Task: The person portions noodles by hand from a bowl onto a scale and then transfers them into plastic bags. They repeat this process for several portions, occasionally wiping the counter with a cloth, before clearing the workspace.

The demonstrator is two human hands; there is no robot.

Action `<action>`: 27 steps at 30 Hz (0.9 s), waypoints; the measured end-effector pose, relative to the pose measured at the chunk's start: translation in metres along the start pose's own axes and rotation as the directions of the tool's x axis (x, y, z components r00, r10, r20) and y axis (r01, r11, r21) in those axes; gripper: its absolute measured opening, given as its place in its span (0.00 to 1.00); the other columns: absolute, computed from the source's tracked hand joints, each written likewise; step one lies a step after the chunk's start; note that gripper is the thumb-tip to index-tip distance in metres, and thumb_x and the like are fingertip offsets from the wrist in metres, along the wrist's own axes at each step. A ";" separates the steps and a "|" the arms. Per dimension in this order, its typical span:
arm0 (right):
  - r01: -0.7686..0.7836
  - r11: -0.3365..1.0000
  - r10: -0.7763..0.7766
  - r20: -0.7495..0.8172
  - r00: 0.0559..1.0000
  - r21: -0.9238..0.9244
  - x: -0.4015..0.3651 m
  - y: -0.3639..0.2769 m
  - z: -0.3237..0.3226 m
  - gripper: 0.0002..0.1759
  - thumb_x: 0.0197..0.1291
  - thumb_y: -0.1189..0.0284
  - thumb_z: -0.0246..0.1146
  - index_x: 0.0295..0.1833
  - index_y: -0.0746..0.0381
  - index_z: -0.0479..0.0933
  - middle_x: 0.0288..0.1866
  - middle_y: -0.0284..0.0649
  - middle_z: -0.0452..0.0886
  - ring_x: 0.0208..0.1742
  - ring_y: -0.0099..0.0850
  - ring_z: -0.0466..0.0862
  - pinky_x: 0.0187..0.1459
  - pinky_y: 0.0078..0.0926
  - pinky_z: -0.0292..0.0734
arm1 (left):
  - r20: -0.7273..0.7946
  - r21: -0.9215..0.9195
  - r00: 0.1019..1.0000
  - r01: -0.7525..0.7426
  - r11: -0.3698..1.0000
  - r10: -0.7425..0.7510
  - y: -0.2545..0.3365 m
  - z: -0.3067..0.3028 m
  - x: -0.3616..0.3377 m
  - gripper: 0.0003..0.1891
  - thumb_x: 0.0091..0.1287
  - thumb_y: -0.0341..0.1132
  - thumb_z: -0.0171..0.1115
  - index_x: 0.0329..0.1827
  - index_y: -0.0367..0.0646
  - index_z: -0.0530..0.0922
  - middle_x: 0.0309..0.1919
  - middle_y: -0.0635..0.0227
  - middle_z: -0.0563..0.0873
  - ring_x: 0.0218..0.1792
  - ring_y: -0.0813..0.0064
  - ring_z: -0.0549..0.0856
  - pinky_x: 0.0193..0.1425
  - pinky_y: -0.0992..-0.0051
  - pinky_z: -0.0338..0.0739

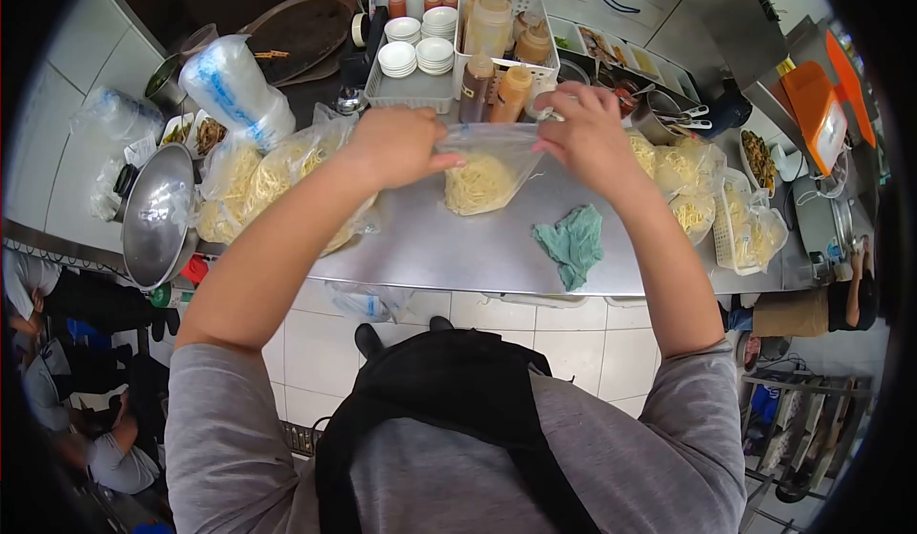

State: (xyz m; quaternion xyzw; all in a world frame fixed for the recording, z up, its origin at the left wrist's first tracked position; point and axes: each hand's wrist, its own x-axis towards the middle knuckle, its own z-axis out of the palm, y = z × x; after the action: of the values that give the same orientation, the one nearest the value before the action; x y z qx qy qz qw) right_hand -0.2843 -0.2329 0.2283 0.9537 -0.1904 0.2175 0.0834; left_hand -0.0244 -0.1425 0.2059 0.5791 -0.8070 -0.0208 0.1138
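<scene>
A clear plastic bag of noodles (480,182) hangs or rests upright over the steel counter, its top edge stretched between both hands. My left hand (399,144) pinches the bag's left top corner, thumb pointing inward. The right top corner is held by my right hand (586,133), its fingers bent. More bagged noodles (272,179) lie beside and under my left forearm. To the right of my right hand are further noodle bags (686,176). A crumpled green cloth (573,245) lies on the counter near its front edge.
Behind the hands stand sauce bottles (511,93), a white basket (546,77) and stacked small dishes (435,54). A metal wok (160,214) is at the left end, a white noodle basket (731,233) at the right. Other people (119,448) are at far left and far right.
</scene>
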 end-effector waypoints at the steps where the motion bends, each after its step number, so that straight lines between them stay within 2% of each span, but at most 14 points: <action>1: -0.015 0.997 0.015 -0.010 1.000 -0.072 0.001 0.002 -0.006 0.08 0.51 0.65 0.72 0.34 0.56 0.85 0.53 0.27 0.80 0.63 0.33 0.73 0.61 0.46 0.64 | 0.110 0.148 0.994 0.010 0.989 -0.027 -0.002 -0.010 0.001 0.11 0.69 0.39 0.61 0.45 0.42 0.85 0.47 0.62 0.86 0.46 0.56 0.85 0.49 0.62 0.81; 8: -0.087 0.992 0.101 0.169 0.980 -0.089 -0.030 0.001 -0.034 0.09 0.52 0.65 0.72 0.35 0.58 0.84 0.56 0.29 0.80 0.58 0.36 0.76 0.56 0.42 0.65 | -0.049 -0.093 0.996 -0.073 0.993 0.069 0.002 -0.016 0.004 0.06 0.65 0.34 0.64 0.38 0.42 0.85 0.38 0.62 0.87 0.42 0.56 0.85 0.45 0.62 0.80; 11: -0.158 0.987 0.160 0.087 0.983 -0.031 -0.065 -0.008 -0.032 0.22 0.46 0.63 0.77 0.48 0.58 0.82 0.60 0.32 0.79 0.58 0.35 0.78 0.57 0.39 0.68 | -0.175 -0.311 0.983 -0.107 0.944 0.054 0.018 -0.014 0.008 0.04 0.66 0.31 0.64 0.38 0.41 0.84 0.39 0.62 0.87 0.39 0.58 0.86 0.44 0.65 0.80; 13: -0.378 0.640 0.542 -0.044 0.839 0.669 -0.102 -0.014 0.010 0.47 0.37 0.62 0.82 0.67 0.57 0.71 0.66 0.39 0.76 0.63 0.37 0.77 0.63 0.38 0.69 | -0.009 -0.535 1.000 0.011 0.845 -0.019 0.029 0.001 0.011 0.05 0.70 0.33 0.62 0.41 0.43 0.83 0.42 0.63 0.89 0.44 0.63 0.87 0.49 0.66 0.80; 14: -0.354 0.585 0.560 -0.048 0.827 0.730 -0.107 -0.020 0.033 0.57 0.33 0.64 0.84 0.73 0.58 0.64 0.68 0.42 0.74 0.65 0.38 0.76 0.66 0.39 0.67 | -0.018 -0.535 1.000 0.012 0.845 -0.026 0.033 0.012 0.015 0.05 0.70 0.33 0.62 0.41 0.43 0.83 0.42 0.63 0.89 0.44 0.63 0.87 0.49 0.66 0.80; 15: -0.328 0.524 0.579 -0.046 0.814 0.786 -0.110 -0.028 0.056 0.67 0.30 0.65 0.86 0.78 0.58 0.56 0.70 0.45 0.72 0.68 0.39 0.74 0.70 0.39 0.65 | -0.016 -0.756 1.000 -0.016 0.654 0.007 0.036 0.028 0.018 0.07 0.72 0.35 0.61 0.44 0.41 0.83 0.43 0.65 0.89 0.46 0.68 0.87 0.53 0.68 0.79; 17: -0.436 0.339 0.541 0.207 0.815 0.834 -0.111 -0.019 0.095 0.56 0.43 0.63 0.81 0.77 0.59 0.59 0.70 0.44 0.72 0.68 0.37 0.73 0.70 0.37 0.65 | -0.043 -0.968 0.997 -0.057 0.246 0.065 0.040 0.062 0.026 0.13 0.74 0.39 0.61 0.51 0.38 0.80 0.48 0.67 0.88 0.53 0.78 0.84 0.62 0.73 0.75; 18: -0.510 0.244 0.528 0.329 0.783 0.825 -0.110 -0.011 0.116 0.48 0.51 0.61 0.77 0.75 0.60 0.62 0.68 0.44 0.73 0.67 0.36 0.73 0.69 0.35 0.67 | -0.042 -0.968 0.997 -0.057 0.243 0.068 0.047 0.073 0.028 0.13 0.74 0.39 0.61 0.51 0.38 0.80 0.48 0.67 0.88 0.53 0.78 0.84 0.62 0.73 0.75; 20: -0.598 0.138 0.547 0.442 0.711 0.790 -0.097 -0.003 0.135 0.36 0.61 0.59 0.72 0.71 0.62 0.69 0.63 0.43 0.78 0.63 0.33 0.77 0.65 0.33 0.70 | -0.060 -0.895 0.919 -0.223 -0.387 -0.390 0.068 0.092 0.027 0.16 0.73 0.41 0.63 0.55 0.40 0.80 0.54 0.64 0.86 0.55 0.76 0.83 0.65 0.74 0.74; 21: -0.587 0.074 0.555 0.456 0.695 0.806 -0.085 -0.005 0.135 0.25 0.68 0.58 0.65 0.62 0.63 0.75 0.55 0.40 0.81 0.56 0.31 0.79 0.59 0.31 0.73 | -0.063 -0.896 0.923 -0.219 -0.386 -0.379 0.072 0.118 0.029 0.16 0.73 0.41 0.63 0.55 0.40 0.80 0.54 0.64 0.86 0.55 0.76 0.83 0.65 0.74 0.74; 22: -0.572 0.012 0.563 0.467 0.682 0.820 -0.072 -0.010 0.133 0.21 0.74 0.56 0.58 0.53 0.64 0.81 0.47 0.38 0.85 0.49 0.29 0.82 0.54 0.29 0.76 | -0.089 -0.983 0.821 -0.163 -0.082 -0.565 0.072 0.152 0.031 0.16 0.74 0.42 0.62 0.55 0.39 0.80 0.54 0.63 0.86 0.55 0.76 0.83 0.65 0.74 0.73; 24: -0.504 0.149 0.704 0.267 0.658 0.851 -0.059 -0.037 0.119 0.24 0.77 0.58 0.53 0.39 0.66 0.83 0.34 0.34 0.86 0.38 0.25 0.81 0.45 0.26 0.76 | -0.186 -0.976 0.694 -0.046 0.215 -0.696 0.075 0.164 0.032 0.16 0.75 0.43 0.61 0.55 0.39 0.80 0.54 0.63 0.86 0.55 0.76 0.82 0.64 0.75 0.73; 26: -0.497 0.205 0.852 0.097 0.515 0.843 -0.058 -0.045 0.107 0.23 0.77 0.58 0.54 0.40 0.67 0.82 0.34 0.38 0.86 0.37 0.26 0.81 0.45 0.26 0.76 | -0.005 -0.958 0.902 0.120 0.262 -0.432 0.071 0.148 0.024 0.15 0.78 0.42 0.56 0.49 0.37 0.82 0.45 0.66 0.88 0.46 0.77 0.83 0.55 0.75 0.76; 27: -0.537 0.131 0.808 0.224 0.545 0.833 -0.064 -0.040 0.102 0.23 0.76 0.58 0.54 0.43 0.68 0.82 0.39 0.42 0.86 0.42 0.31 0.83 0.49 0.28 0.76 | 0.023 -0.939 0.901 0.168 0.300 -0.433 0.069 0.142 0.024 0.15 0.77 0.41 0.55 0.45 0.37 0.82 0.39 0.62 0.88 0.41 0.74 0.84 0.49 0.72 0.77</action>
State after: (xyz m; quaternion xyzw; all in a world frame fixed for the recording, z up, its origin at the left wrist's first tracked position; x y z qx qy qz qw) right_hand -0.2824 -0.2000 0.1061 0.6265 -0.4591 0.4249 -0.4649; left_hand -0.1255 -0.1557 0.0833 0.5527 -0.5093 -0.4223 0.5068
